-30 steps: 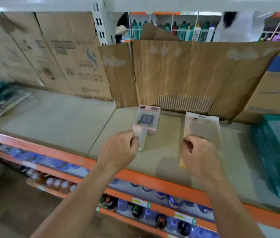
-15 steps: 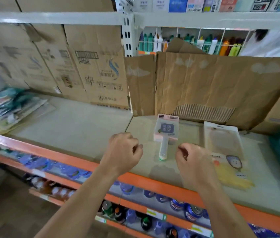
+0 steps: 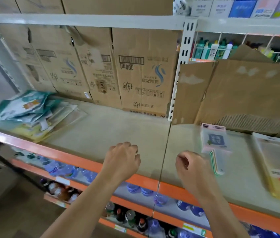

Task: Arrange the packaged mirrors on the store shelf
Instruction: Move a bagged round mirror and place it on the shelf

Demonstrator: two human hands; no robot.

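Note:
A pink packaged hand mirror point(image 3: 215, 145) lies flat on the beige shelf point(image 3: 111, 134), handle toward me, on what looks like a small stack. To its right lies a larger packaged mirror point(image 3: 278, 165) with a yellow card. My left hand point(image 3: 122, 160) hovers over the shelf's front edge, fingers curled, holding nothing. My right hand point(image 3: 193, 167) hangs just left of the pink mirror's handle, fingers curled and empty. A loose pile of teal and yellow packages point(image 3: 27, 114) sits at the shelf's far left.
Cardboard boxes point(image 3: 135, 69) line the back of the shelf, with a flattened cardboard sheet point(image 3: 239, 93) behind the mirrors. The orange shelf rail point(image 3: 63, 155) runs along the front. Bottles point(image 3: 132, 219) fill the lower shelves. A white upright post point(image 3: 178, 71) divides the bays.
Both hands have let go of the two mirrors, which now lie on the shelf. The hands drew back toward the front edge, and my view swung left toward the package pile.

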